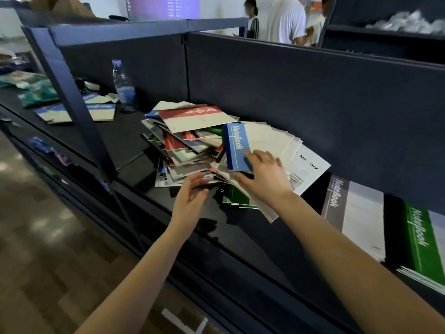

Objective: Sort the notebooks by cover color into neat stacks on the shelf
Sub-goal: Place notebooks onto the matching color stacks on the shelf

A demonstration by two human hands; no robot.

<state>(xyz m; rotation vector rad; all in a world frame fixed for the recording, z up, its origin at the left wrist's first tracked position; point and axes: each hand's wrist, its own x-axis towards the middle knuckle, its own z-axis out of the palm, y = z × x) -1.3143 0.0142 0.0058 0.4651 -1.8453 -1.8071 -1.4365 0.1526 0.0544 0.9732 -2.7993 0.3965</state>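
Currently right hand [265, 177] pinches blue notebook [234, 143] atop mixed pile [187, 145] mid-shelf, probably to sort it. Left hand [190, 196] loose, empty, at pile edge. Grey stack [356, 213] and green stack [419, 237] sit right.

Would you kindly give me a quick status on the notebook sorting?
Left hand empty by mixed notebook pile. Right hand on blue-covered notebook, grip unclear. Grey notebook stack, green notebook stack started right. Nothing blocking.
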